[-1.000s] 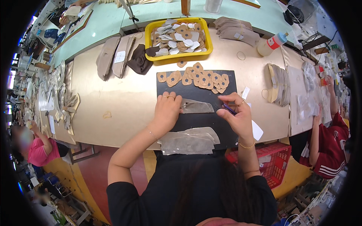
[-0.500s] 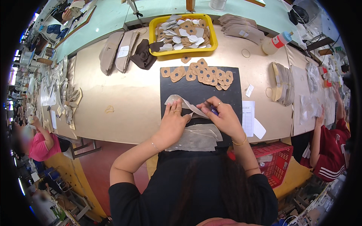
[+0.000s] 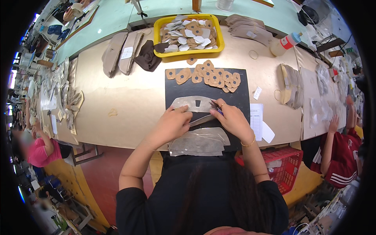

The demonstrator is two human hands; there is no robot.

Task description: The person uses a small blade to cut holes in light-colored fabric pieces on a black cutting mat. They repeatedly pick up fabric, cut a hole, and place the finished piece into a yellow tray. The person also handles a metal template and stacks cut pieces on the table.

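A beige-grey sheet piece with a small dark cut-out (image 3: 184,102) lies on the black mat (image 3: 239,101) in front of me. My left hand (image 3: 172,123) grips its left end, fingertips on top and thumb by a raised lower strip. My right hand (image 3: 234,120) is at the right end, closed around small purple-handled snips (image 3: 220,111) whose dark pointed blades are beside the piece. Closer to me, a stack of similar grey pieces (image 3: 201,143) carries a loose thread. Brown rounded patches with dark centres (image 3: 214,78) are spread along the mat's far edge.
Behind the mat stands a yellow tray (image 3: 156,39) full of patches. Left of it are stacked panels (image 3: 113,55) and a dark cloth (image 3: 147,56). To the right are a glue bottle (image 3: 282,45), a panel bundle (image 3: 290,86) and a paper sheet (image 3: 256,117). A red crate (image 3: 288,170) stands below.
The grey piece was lifted and folded between my hands; now it lies flatter, its cut-out showing. My left hand has slid slightly left and down. The snips' blades have come into sight.
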